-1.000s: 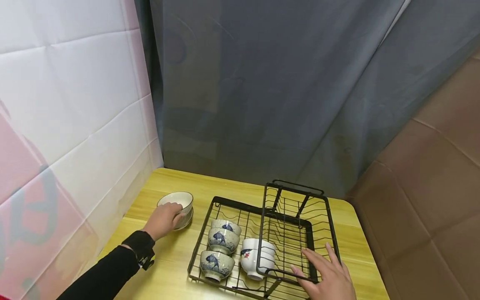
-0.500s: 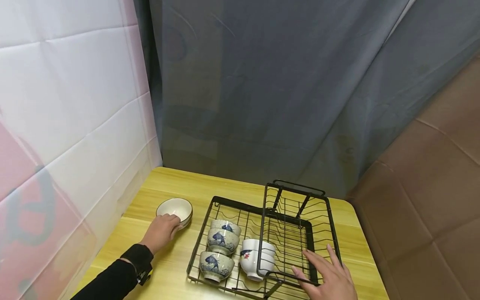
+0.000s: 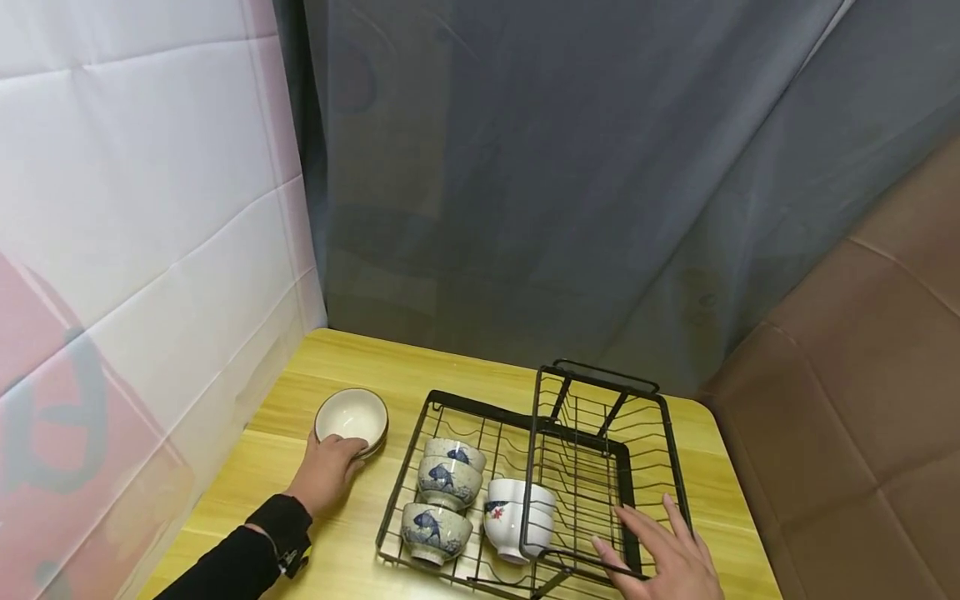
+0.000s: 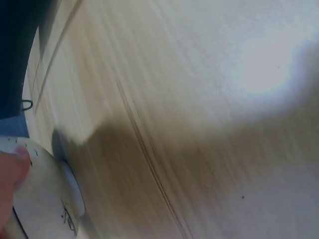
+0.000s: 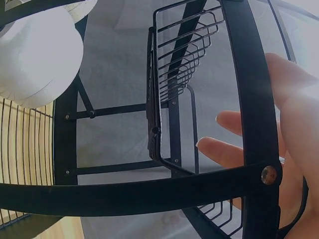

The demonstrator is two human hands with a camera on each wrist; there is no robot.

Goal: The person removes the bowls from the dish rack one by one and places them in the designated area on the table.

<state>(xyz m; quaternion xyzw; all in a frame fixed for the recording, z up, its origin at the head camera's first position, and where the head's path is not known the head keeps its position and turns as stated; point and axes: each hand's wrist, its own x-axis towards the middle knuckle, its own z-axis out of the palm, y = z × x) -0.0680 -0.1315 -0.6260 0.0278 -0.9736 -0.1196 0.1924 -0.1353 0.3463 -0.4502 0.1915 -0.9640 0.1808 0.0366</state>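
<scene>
My left hand (image 3: 326,472) pinches the near rim of a cream bowl (image 3: 351,414) with a dark edge, at the left of the table. Under it shows the rim of a second piece of crockery, mostly hidden. In the left wrist view, a fingertip presses the pale outer side of the bowl (image 4: 45,189), which carries small dark marks. My right hand (image 3: 667,554) lies at the front right corner of the raised tier of a black wire dish rack (image 3: 537,433). Its fingers (image 5: 224,149) are spread and nearly straight, reaching past the rack's dark bar in the right wrist view.
Several blue fish-patterned bowls (image 3: 437,532) stand on the rack's left part. Beside them are stacked white bowls (image 3: 517,533) with a red flower, partly behind the raised tier's wires. A grey curtain (image 3: 510,183) hangs behind the wooden table (image 3: 420,367), with fabric walls either side.
My left hand has lowered the cream bowl onto the piece beneath, closing the gap between them. My right hand stays at the rack's corner, and the head view has shifted slightly.
</scene>
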